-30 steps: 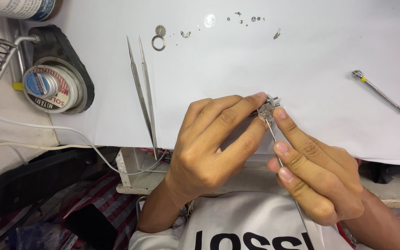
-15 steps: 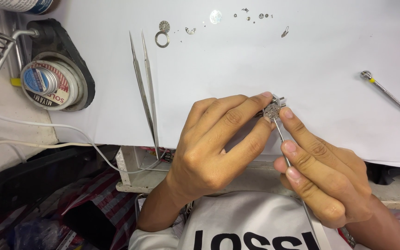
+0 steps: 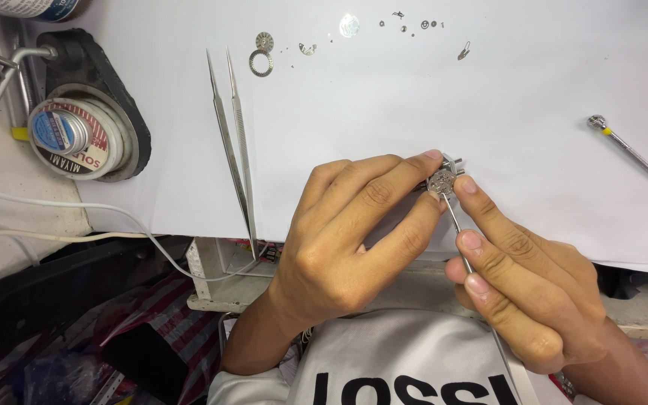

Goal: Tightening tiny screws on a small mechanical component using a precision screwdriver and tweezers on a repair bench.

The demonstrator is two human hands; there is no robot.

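Over the tabletop's (image 3: pixel 414 112) near edge, the left hand (image 3: pixel 354 240) pinches a small round metal movement (image 3: pixel 441 182) in its fingers — the right hand (image 3: pixel 523 289) grips a thin screwdriver (image 3: pixel 460 244), tip touching it — tweezers (image 3: pixel 232 135) lying left.

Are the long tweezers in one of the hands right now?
No, the tweezers lie on the white sheet, left of the left hand, while the right hand holds a thin screwdriver.
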